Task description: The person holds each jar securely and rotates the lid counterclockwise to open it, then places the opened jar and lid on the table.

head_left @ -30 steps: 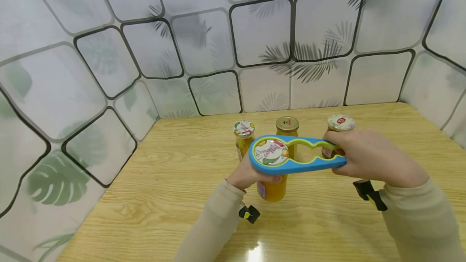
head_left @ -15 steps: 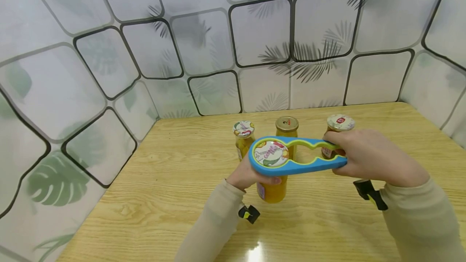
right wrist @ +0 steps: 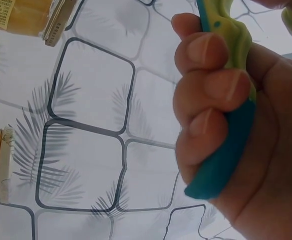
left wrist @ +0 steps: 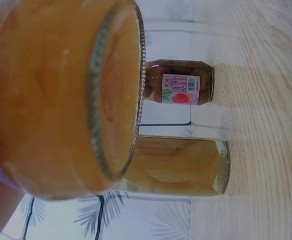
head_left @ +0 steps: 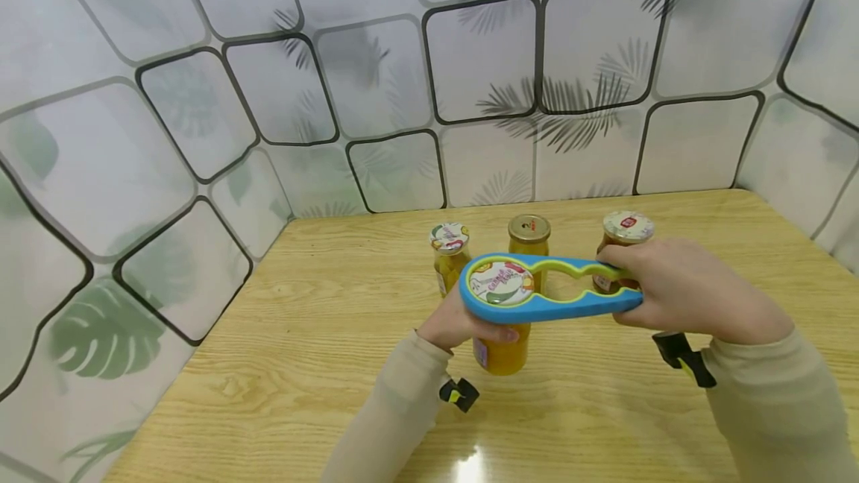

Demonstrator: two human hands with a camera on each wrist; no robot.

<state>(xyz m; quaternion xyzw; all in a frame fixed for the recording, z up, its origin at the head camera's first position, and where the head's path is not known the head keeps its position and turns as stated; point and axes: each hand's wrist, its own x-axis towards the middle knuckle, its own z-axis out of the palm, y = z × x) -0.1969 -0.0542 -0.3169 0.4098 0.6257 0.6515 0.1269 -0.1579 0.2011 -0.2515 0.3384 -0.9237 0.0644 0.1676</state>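
My left hand [head_left: 452, 323] grips a glass jar of orange-yellow fruit [head_left: 505, 356] from its left side. In the left wrist view the base of this jar [left wrist: 46, 100] shows, held up off the table. A blue and lime-green jar opener [head_left: 553, 309] lies around its printed lid [head_left: 501, 283]. At the opener's other end, my right hand [head_left: 694, 289] holds the handles. The right wrist view shows curled fingers [right wrist: 210, 90] wrapped round one blue handle [right wrist: 225, 160]. Most of my left fingers are hidden behind the jar and opener.
Behind stand a jar with a printed lid [head_left: 450, 238] at left, a gold-lidded jar [head_left: 529, 229] in the middle and a darker jar [head_left: 627, 226] near my right hand. All rest on the wooden table [head_left: 288, 334], below a patterned wall [head_left: 376, 73].
The opener has shifted very slightly right and toward me, with the jar's base a little lower in view. Both hands keep their hold; the jars behind stay where they were.
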